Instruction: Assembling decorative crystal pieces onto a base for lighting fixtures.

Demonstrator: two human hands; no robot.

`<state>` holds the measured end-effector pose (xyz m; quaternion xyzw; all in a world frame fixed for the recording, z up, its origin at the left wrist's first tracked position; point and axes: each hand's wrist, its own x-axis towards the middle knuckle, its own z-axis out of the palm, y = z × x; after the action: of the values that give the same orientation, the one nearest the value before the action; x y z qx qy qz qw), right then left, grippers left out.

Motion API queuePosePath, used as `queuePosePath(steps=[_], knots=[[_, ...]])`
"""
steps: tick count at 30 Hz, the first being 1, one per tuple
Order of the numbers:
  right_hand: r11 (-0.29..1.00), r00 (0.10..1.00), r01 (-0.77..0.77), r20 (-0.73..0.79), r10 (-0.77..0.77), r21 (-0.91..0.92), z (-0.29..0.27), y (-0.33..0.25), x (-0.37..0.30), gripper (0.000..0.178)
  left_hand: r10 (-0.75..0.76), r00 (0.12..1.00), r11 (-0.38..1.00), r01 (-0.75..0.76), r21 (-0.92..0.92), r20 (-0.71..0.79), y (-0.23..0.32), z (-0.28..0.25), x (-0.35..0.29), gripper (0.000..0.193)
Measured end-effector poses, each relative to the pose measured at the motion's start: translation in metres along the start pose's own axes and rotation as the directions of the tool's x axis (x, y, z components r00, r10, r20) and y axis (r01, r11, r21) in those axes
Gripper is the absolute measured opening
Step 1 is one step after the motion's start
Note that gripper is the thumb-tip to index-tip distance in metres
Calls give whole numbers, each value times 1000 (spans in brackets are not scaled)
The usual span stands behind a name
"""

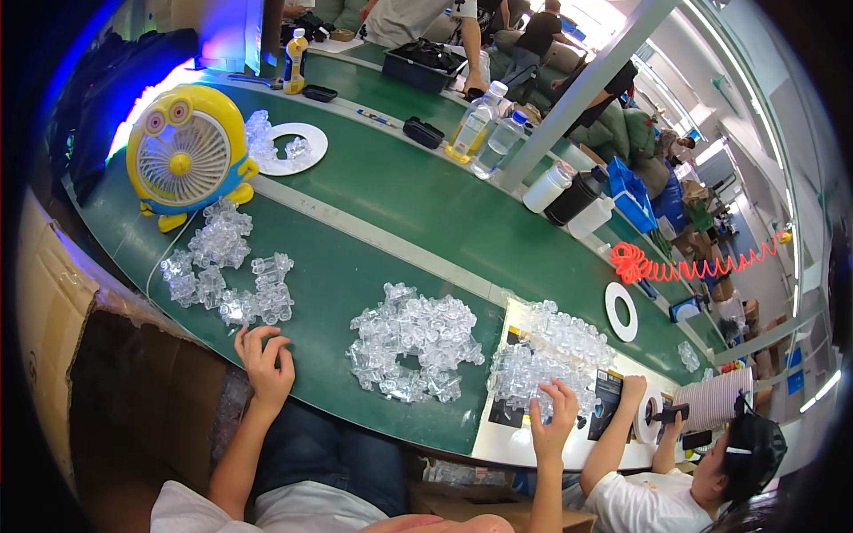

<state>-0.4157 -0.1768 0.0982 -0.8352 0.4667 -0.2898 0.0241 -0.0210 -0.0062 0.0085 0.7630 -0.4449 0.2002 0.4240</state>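
My left hand (268, 366) hovers at the near edge of the green table with its fingers loosely bent and apart, and nothing shows in it. Just beyond its fingertips lies a loose group of clear plastic parts (272, 289), with a further heap (220, 235) behind. My right hand (557, 422) is raised at the near side of a pile of clear plastic parts (538, 373) on a white printed sheet (490, 440). Its fingers are spread and I see nothing held. Between my hands sits a bigger heap of the same clear parts (418, 333).
A yellow fan (182, 160) stands far left, beside a white ring (306, 160). Bottles (502, 142) line the far side. At my right a co-worker (657, 497) handles a dark tool near a cord spool (718, 400). An open cardboard box (62, 320) stands left.
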Motion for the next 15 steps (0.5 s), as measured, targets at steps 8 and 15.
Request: queuePosePath(steps=[8,15], knots=[[1000,1000,0,-4,0,2,1,1,0,26,-5,1000,1000,5,-3,6,-2,0,-1,12],[1000,1000,-17,6,17,15,1,-1,-1,26,-1,1000,1000,1,-11,7,-3,0,-1,13]])
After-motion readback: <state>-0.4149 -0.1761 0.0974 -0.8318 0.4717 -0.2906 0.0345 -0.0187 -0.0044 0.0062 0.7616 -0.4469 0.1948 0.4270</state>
